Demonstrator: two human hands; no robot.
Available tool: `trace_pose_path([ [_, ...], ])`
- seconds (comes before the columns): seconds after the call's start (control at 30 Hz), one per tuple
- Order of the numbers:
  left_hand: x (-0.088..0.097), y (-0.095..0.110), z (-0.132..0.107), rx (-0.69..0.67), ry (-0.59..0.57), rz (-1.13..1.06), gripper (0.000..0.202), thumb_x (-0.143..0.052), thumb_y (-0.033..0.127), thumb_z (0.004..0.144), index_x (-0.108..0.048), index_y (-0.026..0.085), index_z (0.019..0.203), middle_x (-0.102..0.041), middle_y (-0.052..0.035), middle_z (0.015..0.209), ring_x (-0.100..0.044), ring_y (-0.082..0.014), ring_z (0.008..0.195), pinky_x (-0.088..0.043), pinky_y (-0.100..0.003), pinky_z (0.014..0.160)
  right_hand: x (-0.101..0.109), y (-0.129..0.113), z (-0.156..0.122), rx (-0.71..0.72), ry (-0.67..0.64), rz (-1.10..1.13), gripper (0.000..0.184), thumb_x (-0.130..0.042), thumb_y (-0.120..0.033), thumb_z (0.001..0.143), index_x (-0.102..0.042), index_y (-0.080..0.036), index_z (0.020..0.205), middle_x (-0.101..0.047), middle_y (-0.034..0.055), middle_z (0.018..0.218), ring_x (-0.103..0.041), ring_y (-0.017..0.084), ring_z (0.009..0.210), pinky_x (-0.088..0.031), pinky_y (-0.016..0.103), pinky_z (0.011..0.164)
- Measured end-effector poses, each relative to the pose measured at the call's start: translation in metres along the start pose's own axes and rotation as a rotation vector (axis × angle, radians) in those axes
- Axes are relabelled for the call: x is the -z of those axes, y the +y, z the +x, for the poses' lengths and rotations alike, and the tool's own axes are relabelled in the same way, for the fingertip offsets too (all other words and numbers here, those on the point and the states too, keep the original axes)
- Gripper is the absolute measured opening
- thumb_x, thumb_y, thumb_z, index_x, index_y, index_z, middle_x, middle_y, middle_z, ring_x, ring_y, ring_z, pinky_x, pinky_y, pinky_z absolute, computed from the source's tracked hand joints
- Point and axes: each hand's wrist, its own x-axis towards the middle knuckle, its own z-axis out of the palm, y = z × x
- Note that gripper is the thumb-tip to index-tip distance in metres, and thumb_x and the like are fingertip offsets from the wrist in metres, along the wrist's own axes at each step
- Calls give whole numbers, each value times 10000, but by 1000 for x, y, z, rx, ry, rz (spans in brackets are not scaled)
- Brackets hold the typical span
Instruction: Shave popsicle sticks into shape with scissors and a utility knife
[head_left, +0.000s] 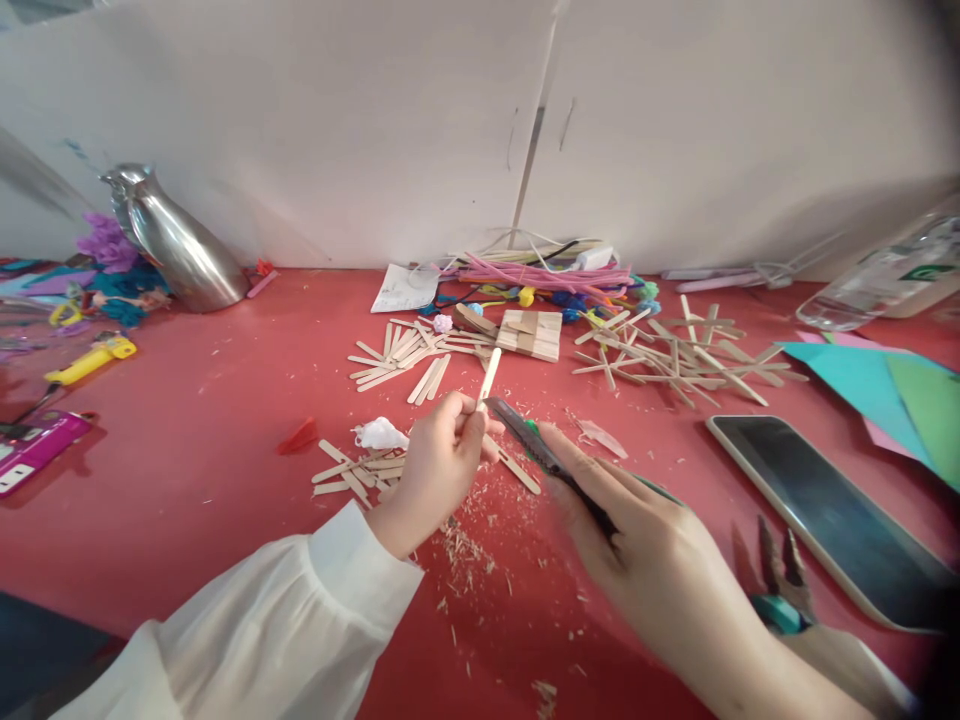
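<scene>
My left hand [444, 455] is closed on a wooden craft stick [490, 376], pinching its lower part so that the pale upper end points up and away. My right hand [637, 540] grips a long dark utility knife [551, 460] with a notched edge; some green shows beside it. The knife's tip touches or nearly touches the stick just above my left fingers. Below both hands, wood shavings [469, 560] are scattered over the red table [247, 500]. Another stick [517, 468] lies just behind the knife, and a small pile of sticks [352, 470] sits left of my left hand.
Loose sticks [690, 350] and a bundled stack [529, 334] lie farther back. A phone [825, 510] and pliers [781, 575] are at right, near coloured paper [862, 385] and a clear bottle [885, 270]. A steel jug [180, 240] and yellow glue gun [94, 360] are at left.
</scene>
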Motion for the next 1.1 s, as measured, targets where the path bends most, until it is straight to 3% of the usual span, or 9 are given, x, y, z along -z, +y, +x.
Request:
trace_pose_path([
  [0.17, -1, 1, 0, 14, -21, -20, 262, -405, 407, 896, -471, 173, 799, -649, -45, 714, -617, -124, 546, -492, -256, 542, 5, 0, 3, -116, -72, 85, 403, -417, -270, 858, -604, -83, 1162, -733, 92, 805, -654, 141, 550, -508, 214, 457],
  [0.3, 0, -2, 2, 33, -2, -119, 259, -421, 422, 886, -446, 177, 806, -654, -63, 825, -599, -95, 514, -480, -235, 514, 6, 0, 2, -117, -88, 110, 404, -428, -278, 862, -579, -125, 1203, -732, 66, 851, -644, 126, 570, -509, 207, 482],
  [0.43, 1, -2, 2, 31, -12, -124, 242, -419, 404, 888, -433, 185, 787, -597, -6, 649, -595, -105, 515, -474, -232, 518, 5, 0, 1, -133, -103, 119, 401, -427, -302, 873, -571, -144, 1213, -723, 38, 824, -632, 117, 582, -516, 208, 530],
  [0.53, 1, -1, 1, 30, -17, -108, 221, -422, 384, 888, -440, 185, 795, -559, 19, 563, -590, -112, 516, -471, -234, 529, 5, 0, 1, -115, -101, 104, 406, -427, -302, 870, -575, -132, 1207, -714, 31, 757, -602, 112, 524, -497, 210, 479],
  [0.83, 0, 1, 1, 37, -7, -128, 228, -418, 389, 885, -431, 193, 770, -549, 21, 584, -595, -115, 521, -478, -242, 528, 4, -2, -2, -169, -91, 132, 404, -438, -314, 874, -558, -175, 1234, -720, 32, 861, -643, 123, 635, -519, 202, 523],
  [1.1, 1, -3, 1, 1, -9, -54, 233, -407, 383, 899, -464, 189, 782, -568, 16, 576, -614, -120, 547, -485, -238, 546, 4, -1, 0, -159, -103, 142, 412, -434, -315, 866, -569, -169, 1227, -721, 40, 821, -623, 122, 575, -508, 206, 503],
])
